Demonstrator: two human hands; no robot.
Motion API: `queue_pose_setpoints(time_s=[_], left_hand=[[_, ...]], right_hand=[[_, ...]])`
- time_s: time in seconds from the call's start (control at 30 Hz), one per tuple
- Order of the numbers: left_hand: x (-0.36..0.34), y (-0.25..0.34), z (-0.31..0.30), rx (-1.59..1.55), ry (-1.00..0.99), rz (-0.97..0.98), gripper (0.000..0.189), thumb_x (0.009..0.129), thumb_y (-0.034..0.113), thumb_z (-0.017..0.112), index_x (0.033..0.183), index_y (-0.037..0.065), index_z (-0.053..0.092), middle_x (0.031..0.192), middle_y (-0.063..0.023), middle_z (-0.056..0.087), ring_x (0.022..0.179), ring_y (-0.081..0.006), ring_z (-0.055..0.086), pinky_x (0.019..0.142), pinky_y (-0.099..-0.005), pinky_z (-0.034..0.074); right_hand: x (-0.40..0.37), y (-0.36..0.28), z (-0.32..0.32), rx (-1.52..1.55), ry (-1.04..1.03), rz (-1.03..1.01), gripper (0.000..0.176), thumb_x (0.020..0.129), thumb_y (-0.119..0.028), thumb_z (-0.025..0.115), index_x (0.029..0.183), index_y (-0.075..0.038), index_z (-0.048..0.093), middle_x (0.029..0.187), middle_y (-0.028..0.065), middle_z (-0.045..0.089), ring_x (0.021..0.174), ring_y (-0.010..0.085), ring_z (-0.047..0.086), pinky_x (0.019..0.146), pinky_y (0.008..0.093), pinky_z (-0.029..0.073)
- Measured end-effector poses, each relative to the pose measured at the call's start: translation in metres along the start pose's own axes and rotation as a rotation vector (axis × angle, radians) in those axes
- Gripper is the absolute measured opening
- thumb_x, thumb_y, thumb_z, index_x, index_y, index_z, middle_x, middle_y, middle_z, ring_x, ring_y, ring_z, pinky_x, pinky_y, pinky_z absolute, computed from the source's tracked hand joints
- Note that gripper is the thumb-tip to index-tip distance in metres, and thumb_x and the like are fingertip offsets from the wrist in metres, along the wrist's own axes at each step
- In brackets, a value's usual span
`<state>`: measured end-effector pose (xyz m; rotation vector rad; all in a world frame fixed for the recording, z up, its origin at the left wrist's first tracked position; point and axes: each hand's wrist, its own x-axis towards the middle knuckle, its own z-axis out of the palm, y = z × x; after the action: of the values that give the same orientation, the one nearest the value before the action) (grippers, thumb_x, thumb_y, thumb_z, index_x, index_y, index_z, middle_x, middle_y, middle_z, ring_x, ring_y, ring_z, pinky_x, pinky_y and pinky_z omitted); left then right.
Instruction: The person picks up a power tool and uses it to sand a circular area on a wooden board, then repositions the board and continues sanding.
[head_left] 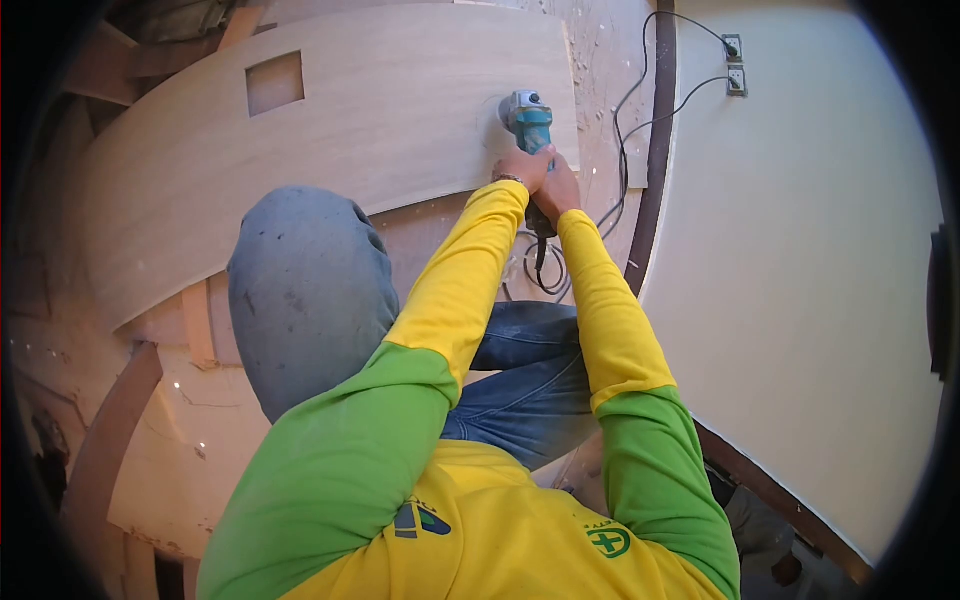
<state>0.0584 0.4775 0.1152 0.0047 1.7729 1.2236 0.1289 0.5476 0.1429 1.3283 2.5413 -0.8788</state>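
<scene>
Both my hands are wrapped round a teal angle grinder (533,122), arms stretched out in front of me. My left hand (524,168) grips it from the left side, close behind the grey metal head. Pressed up beside it, my right hand (560,189) holds the body nearer the cord end. The grinder's round disc lies at the surface of a large pale plywood board (420,110), near its right end. A black power cord (541,255) runs out of the tool's back, below my hands.
The board has a square cutout (275,84) and a curved edge. Cords run to two wall outlets (735,64) at the upper right. Curved wood strips (112,440) lie at the left. A pale wall (800,280) with dark trim stands at the right.
</scene>
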Motion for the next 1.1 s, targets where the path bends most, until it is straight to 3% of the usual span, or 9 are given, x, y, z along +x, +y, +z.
queue_pose_setpoints(time_s=[0.37,1.1], left_hand=[[0.005,-0.004,-0.020,0.007,-0.026,-0.015,0.085,0.084,0.065,0.059,0.120,-0.012,0.061,0.126,-0.0326,0.058,0.121,-0.0422,0.056,0.102,-0.0424,0.043],[0.013,-0.010,-0.023,0.023,-0.033,-0.027,0.085,0.084,0.065,0.059,0.119,-0.012,0.061,0.127,-0.0321,0.058,0.123,-0.0410,0.056,0.103,-0.0410,0.043]], right_hand=[[-0.001,-0.016,0.010,0.004,-0.059,0.025,0.062,0.081,-0.048,0.068,0.120,-0.002,0.057,0.113,0.0266,0.066,0.107,0.0409,0.064,0.088,0.0431,0.051],[0.008,-0.008,0.020,0.015,-0.083,0.033,0.061,0.082,-0.049,0.066,0.117,0.001,0.058,0.111,0.0280,0.066,0.106,0.0420,0.064,0.088,0.0434,0.050]])
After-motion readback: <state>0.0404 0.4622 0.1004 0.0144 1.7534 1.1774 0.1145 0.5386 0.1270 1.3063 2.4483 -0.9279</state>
